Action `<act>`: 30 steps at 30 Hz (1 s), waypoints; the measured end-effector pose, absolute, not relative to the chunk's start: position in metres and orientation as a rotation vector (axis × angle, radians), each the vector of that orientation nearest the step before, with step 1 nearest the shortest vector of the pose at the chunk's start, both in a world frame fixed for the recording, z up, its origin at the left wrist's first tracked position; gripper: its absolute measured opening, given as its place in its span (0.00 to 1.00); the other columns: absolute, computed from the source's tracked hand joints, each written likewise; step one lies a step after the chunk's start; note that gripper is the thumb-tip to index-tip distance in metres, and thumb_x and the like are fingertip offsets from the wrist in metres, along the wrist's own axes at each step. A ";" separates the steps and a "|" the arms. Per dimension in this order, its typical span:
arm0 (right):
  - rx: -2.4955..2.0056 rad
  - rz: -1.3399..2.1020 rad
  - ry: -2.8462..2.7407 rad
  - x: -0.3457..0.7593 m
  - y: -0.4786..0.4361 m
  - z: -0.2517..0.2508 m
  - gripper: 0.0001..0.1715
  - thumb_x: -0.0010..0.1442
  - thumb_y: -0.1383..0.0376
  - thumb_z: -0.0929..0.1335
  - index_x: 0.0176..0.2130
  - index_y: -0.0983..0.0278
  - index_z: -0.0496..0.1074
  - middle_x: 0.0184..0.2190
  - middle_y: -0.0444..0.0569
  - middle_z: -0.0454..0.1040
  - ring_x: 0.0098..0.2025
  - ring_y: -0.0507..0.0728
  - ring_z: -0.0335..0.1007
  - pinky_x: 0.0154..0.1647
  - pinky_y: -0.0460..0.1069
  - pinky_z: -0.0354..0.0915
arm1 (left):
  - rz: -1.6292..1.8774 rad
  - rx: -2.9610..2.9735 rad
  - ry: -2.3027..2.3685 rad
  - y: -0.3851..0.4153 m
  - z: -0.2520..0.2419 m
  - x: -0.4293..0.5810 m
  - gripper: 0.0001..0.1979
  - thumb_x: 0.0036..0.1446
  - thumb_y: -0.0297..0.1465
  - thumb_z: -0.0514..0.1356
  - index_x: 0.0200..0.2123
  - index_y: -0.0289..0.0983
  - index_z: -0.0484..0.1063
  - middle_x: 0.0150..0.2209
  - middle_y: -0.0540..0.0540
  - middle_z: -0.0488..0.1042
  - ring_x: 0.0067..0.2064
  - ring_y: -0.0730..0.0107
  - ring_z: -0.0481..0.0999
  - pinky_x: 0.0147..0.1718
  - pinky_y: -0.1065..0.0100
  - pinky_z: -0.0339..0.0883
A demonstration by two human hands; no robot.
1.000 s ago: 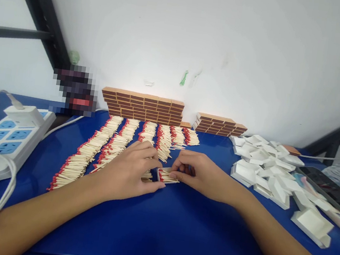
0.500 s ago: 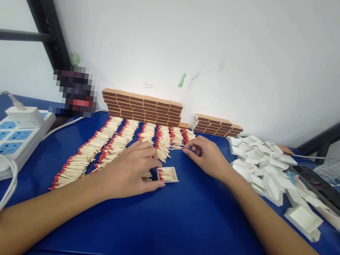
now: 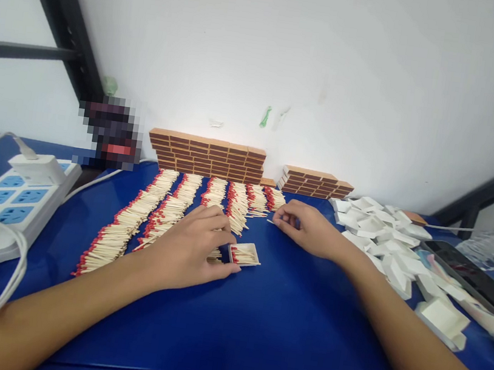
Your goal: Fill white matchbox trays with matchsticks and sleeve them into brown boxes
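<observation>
My left hand (image 3: pixel 195 242) rests on the blue tabletop, its thumb and index finger at the left end of a small white matchbox tray (image 3: pixel 257 259). The thumb lies along the front corner, the index finger at the back corner. Red-headed matches (image 3: pixel 244 255) lie inside the tray. Behind it and to the right, my right hand (image 3: pixel 308 227) has thumb and fingers pinched together on a thin, pale matchstick (image 3: pixel 270 221), one end of which pokes out to the left. Rows of loose matches (image 3: pixel 120 222) spread behind and left of my left hand, which covers part of them.
Stacked matchboxes (image 3: pixel 207 158) stand against the wall, with a smaller stack (image 3: pixel 314 183) to their right. Empty white trays (image 3: pixel 397 246) are heaped at the right, near a dark phone (image 3: pixel 472 281). A white power strip (image 3: pixel 15 201) with cables sits at the left.
My right hand has drawn slightly right and towards me, away from the short match rows, and a match end now shows at its fingertips. My left hand stays at the tray.
</observation>
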State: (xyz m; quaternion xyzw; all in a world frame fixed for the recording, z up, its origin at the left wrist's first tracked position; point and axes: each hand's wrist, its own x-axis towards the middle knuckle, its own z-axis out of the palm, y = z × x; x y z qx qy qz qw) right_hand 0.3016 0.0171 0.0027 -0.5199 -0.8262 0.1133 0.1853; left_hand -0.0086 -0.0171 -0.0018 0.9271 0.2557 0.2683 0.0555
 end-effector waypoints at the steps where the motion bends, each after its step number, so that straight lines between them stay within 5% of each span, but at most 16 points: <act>1: -1.508 0.288 -2.327 0.301 0.017 0.002 0.18 0.69 0.53 0.66 0.34 0.62 0.75 0.34 0.50 0.74 0.33 0.56 0.67 0.36 0.51 0.61 | 0.814 2.813 0.776 -0.017 -0.002 -0.009 0.13 0.61 0.41 0.70 0.42 0.39 0.80 0.40 0.46 0.77 0.47 0.58 0.74 0.50 0.55 0.68; 5: -1.615 0.267 -2.304 0.299 0.015 0.001 0.27 0.70 0.47 0.66 0.26 0.61 0.69 0.28 0.48 0.73 0.29 0.55 0.65 0.33 0.52 0.58 | 0.805 2.813 0.776 -0.017 -0.003 -0.009 0.13 0.62 0.42 0.70 0.42 0.38 0.80 0.40 0.46 0.77 0.47 0.59 0.73 0.50 0.55 0.68; 13: -1.470 0.475 -2.366 0.293 0.007 0.009 0.19 0.63 0.48 0.72 0.35 0.60 0.77 0.32 0.47 0.74 0.34 0.56 0.68 0.35 0.51 0.62 | 0.832 2.820 0.769 -0.017 -0.003 -0.009 0.13 0.62 0.42 0.70 0.42 0.39 0.80 0.40 0.46 0.78 0.46 0.59 0.74 0.50 0.56 0.68; 21: -1.701 0.304 -2.330 0.291 0.008 0.007 0.27 0.70 0.52 0.65 0.23 0.61 0.71 0.24 0.48 0.73 0.27 0.55 0.65 0.31 0.53 0.57 | 0.839 2.829 0.767 -0.017 -0.003 -0.008 0.13 0.62 0.42 0.70 0.41 0.39 0.80 0.39 0.46 0.78 0.46 0.59 0.74 0.49 0.55 0.68; 25: -1.467 0.382 -2.325 0.299 0.008 0.011 0.12 0.67 0.56 0.68 0.41 0.61 0.78 0.32 0.48 0.74 0.32 0.56 0.67 0.34 0.52 0.61 | 0.841 2.830 0.762 -0.017 -0.003 -0.008 0.14 0.62 0.43 0.70 0.42 0.39 0.81 0.40 0.46 0.78 0.46 0.59 0.74 0.49 0.56 0.68; 27: -1.317 0.519 -2.388 0.303 0.007 0.014 0.15 0.66 0.58 0.68 0.50 0.59 0.77 0.38 0.49 0.75 0.36 0.57 0.68 0.37 0.51 0.63 | 0.835 2.836 0.763 -0.016 -0.004 -0.009 0.14 0.62 0.43 0.70 0.42 0.38 0.81 0.40 0.46 0.78 0.46 0.59 0.74 0.49 0.55 0.68; 30: -1.283 0.627 -2.456 0.304 0.007 0.014 0.12 0.68 0.56 0.68 0.45 0.59 0.79 0.40 0.51 0.75 0.38 0.58 0.68 0.38 0.52 0.64 | 0.832 2.830 0.764 -0.016 -0.004 -0.009 0.14 0.62 0.43 0.69 0.42 0.38 0.81 0.40 0.46 0.77 0.46 0.59 0.74 0.49 0.56 0.68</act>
